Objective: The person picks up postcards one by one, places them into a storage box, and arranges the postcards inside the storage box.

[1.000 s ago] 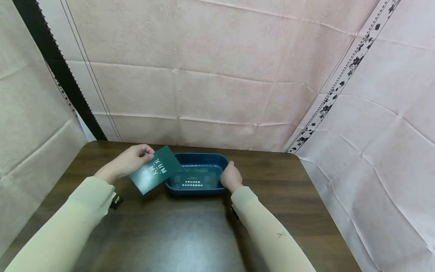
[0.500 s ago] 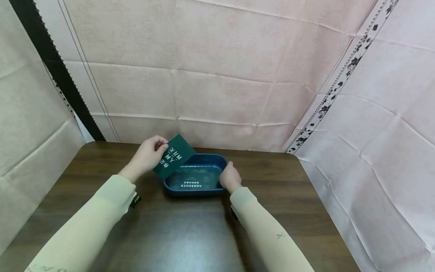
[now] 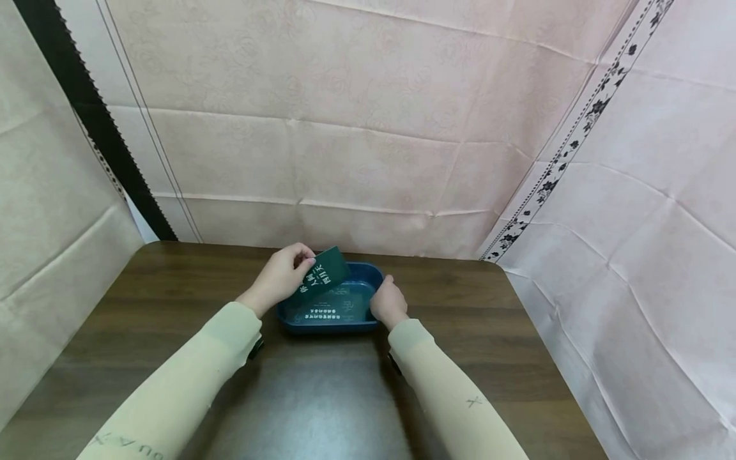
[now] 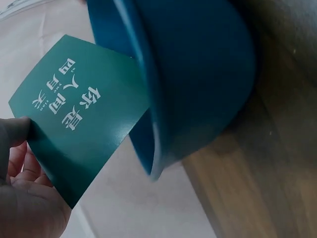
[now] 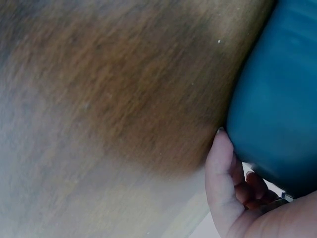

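Observation:
A dark green card [image 3: 325, 273] with white Chinese characters is pinched at its edge between my left hand's [image 3: 283, 276] thumb and fingers. It slants over the left part of a blue plastic basin [image 3: 330, 328], and in the left wrist view the card [image 4: 84, 99] passes behind the basin's rim [image 4: 154, 129]. Inside the basin lies another printed green card [image 3: 336, 305], partly covered by the held one. My right hand [image 3: 390, 303] grips the basin's right end. In the right wrist view, its thumb [image 5: 220, 158] lies against the blue outer wall [image 5: 277, 109].
The basin stands near the back of a dark brown wooden table [image 3: 322, 390]. Pale patterned cloth [image 3: 368, 128] hangs behind the table, and more cloth [image 3: 650, 268] encloses it on the right and left.
My left hand has carried the green card rightward, first lifting it and then lowering it over the basin. My right hand and the basin have stayed almost in place.

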Demonstrator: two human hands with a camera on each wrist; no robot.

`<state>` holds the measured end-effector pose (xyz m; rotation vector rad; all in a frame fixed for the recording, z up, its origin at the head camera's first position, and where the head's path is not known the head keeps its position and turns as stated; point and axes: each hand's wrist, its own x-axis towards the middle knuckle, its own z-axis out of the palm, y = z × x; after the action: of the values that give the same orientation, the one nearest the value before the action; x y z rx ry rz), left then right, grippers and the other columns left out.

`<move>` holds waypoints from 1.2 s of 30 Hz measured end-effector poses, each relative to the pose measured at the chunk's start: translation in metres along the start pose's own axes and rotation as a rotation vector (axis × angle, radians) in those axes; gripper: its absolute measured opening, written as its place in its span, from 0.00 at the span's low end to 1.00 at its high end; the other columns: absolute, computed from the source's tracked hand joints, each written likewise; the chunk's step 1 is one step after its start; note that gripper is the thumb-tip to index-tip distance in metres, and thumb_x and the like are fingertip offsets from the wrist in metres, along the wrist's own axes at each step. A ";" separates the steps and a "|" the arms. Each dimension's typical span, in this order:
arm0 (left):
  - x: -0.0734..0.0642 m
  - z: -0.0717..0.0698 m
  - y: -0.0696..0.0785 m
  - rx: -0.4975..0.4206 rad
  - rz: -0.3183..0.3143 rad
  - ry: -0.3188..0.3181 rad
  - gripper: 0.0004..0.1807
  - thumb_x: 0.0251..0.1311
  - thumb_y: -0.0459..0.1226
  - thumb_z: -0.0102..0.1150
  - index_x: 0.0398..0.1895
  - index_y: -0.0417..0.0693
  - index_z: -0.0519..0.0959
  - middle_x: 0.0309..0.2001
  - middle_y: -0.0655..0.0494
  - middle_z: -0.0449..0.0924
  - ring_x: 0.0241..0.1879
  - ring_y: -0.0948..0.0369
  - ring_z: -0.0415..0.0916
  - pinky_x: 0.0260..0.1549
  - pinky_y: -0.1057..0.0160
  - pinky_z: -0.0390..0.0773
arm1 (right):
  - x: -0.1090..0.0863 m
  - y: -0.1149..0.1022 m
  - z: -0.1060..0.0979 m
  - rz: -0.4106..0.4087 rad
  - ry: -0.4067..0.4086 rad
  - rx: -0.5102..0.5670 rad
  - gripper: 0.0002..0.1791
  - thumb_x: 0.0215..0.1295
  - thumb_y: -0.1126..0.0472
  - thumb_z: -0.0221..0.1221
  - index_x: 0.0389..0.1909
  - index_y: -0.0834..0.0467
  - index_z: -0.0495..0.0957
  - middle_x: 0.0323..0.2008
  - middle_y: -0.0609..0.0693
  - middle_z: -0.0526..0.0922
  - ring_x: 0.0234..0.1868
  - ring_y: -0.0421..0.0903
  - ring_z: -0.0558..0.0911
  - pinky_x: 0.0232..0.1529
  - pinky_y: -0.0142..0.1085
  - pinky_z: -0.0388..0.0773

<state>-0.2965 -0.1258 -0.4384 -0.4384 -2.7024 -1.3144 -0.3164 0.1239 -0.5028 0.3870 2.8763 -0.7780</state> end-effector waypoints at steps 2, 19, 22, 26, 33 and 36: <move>0.001 0.006 -0.002 0.006 -0.001 -0.026 0.08 0.71 0.43 0.50 0.45 0.52 0.76 0.39 0.53 0.75 0.38 0.55 0.71 0.39 0.58 0.74 | -0.002 0.000 0.000 -0.003 0.004 0.000 0.38 0.69 0.62 0.54 0.75 0.59 0.46 0.59 0.60 0.74 0.45 0.53 0.77 0.48 0.53 0.77; -0.002 0.031 -0.021 0.195 0.008 -0.210 0.08 0.68 0.40 0.56 0.46 0.49 0.76 0.36 0.55 0.77 0.34 0.58 0.73 0.39 0.57 0.76 | 0.001 -0.001 0.003 0.028 0.007 0.023 0.39 0.68 0.62 0.56 0.75 0.58 0.47 0.60 0.59 0.73 0.46 0.54 0.78 0.49 0.55 0.76; -0.002 0.030 -0.021 0.280 0.024 -0.225 0.13 0.66 0.40 0.59 0.51 0.49 0.76 0.45 0.54 0.77 0.40 0.57 0.73 0.47 0.53 0.77 | 0.001 -0.001 0.001 0.028 0.010 0.032 0.38 0.69 0.62 0.55 0.75 0.58 0.47 0.61 0.60 0.73 0.47 0.54 0.78 0.49 0.55 0.76; -0.004 0.028 -0.022 0.371 0.056 -0.234 0.18 0.64 0.40 0.61 0.56 0.48 0.76 0.51 0.51 0.75 0.46 0.55 0.73 0.52 0.51 0.75 | 0.001 -0.001 0.000 0.029 0.012 0.033 0.38 0.69 0.62 0.54 0.75 0.57 0.47 0.61 0.60 0.72 0.47 0.54 0.78 0.50 0.55 0.75; -0.006 0.035 -0.026 0.489 0.102 -0.212 0.23 0.62 0.40 0.64 0.59 0.43 0.75 0.52 0.47 0.72 0.49 0.52 0.69 0.51 0.50 0.74 | 0.002 0.000 0.002 0.028 0.011 0.008 0.37 0.70 0.62 0.53 0.75 0.57 0.47 0.60 0.59 0.74 0.46 0.53 0.78 0.49 0.53 0.76; -0.005 0.038 -0.027 0.521 0.098 -0.212 0.25 0.61 0.40 0.64 0.59 0.40 0.74 0.53 0.45 0.71 0.50 0.50 0.68 0.52 0.49 0.73 | 0.001 -0.001 0.001 0.025 0.013 0.007 0.37 0.70 0.62 0.53 0.75 0.57 0.47 0.59 0.59 0.74 0.45 0.53 0.78 0.48 0.53 0.77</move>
<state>-0.2990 -0.1133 -0.4834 -0.6633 -2.9937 -0.5255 -0.3177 0.1229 -0.5037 0.4292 2.8755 -0.7838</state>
